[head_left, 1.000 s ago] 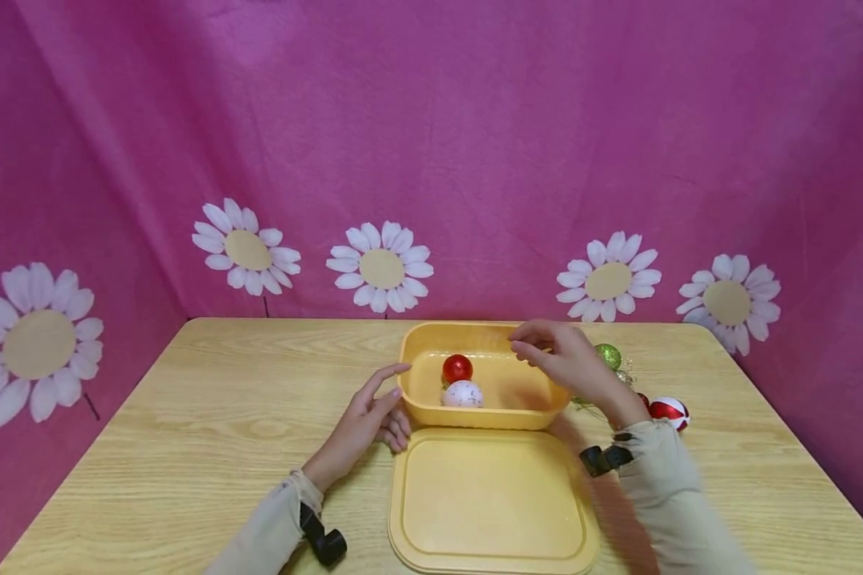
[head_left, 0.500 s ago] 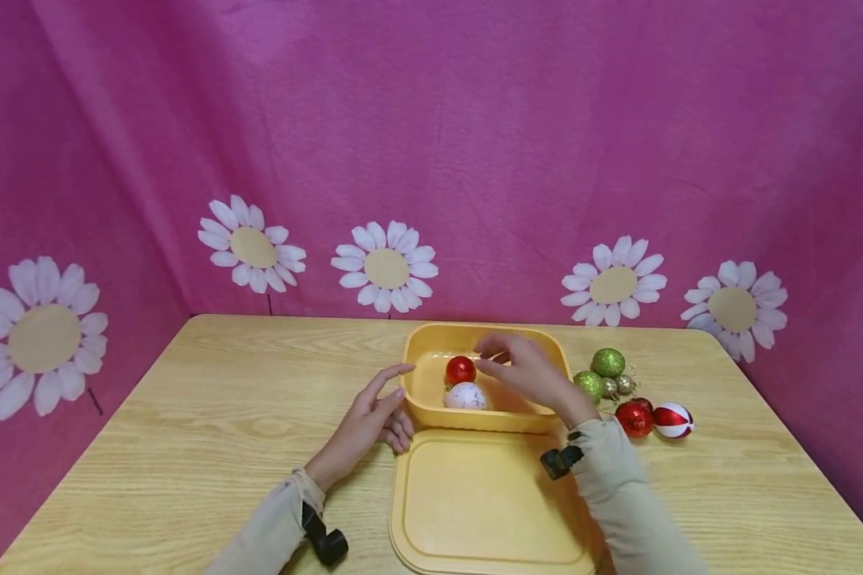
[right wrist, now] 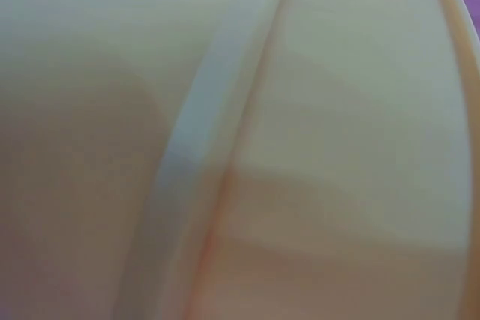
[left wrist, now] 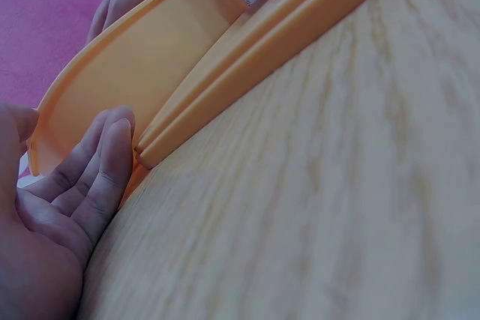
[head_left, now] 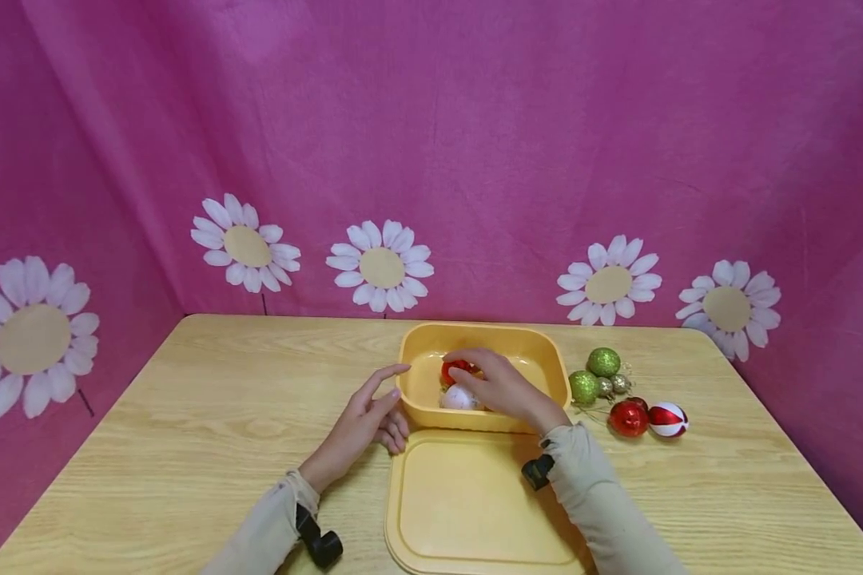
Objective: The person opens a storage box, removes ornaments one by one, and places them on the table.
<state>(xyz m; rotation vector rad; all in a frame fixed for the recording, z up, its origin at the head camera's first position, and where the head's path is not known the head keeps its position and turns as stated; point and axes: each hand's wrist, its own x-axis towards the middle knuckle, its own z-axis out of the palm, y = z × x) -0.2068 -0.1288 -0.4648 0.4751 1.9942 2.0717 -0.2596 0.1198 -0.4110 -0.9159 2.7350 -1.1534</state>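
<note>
Inside the yellow plastic box [head_left: 431,418] lie a shiny red Christmas ball [head_left: 448,373] and a speckled white ball [head_left: 457,398]. My right hand [head_left: 507,391] reaches in over the near wall, its fingers and thumb bent round the red ball and partly covering both. At the box's left end my left hand [head_left: 359,427] rests with loosely extended fingers. The left wrist view has this hand's fingers [left wrist: 112,159] against the outer wall, close to the lid's corner. A flat yellow lid [head_left: 482,503] lies directly before the box. No hand shows in the right wrist view.
Right of the box sit two glittery green balls [head_left: 585,387], small gold balls [head_left: 604,387], red balls [head_left: 629,418] and a red-and-white striped ball [head_left: 668,419]. A pink curtain [head_left: 489,160] with daisies hangs behind the wooden table [head_left: 259,383].
My right hand has moved left and down inside the box, from its right side to the red ball. The balls beside the box have come into full view. My left hand has stayed put.
</note>
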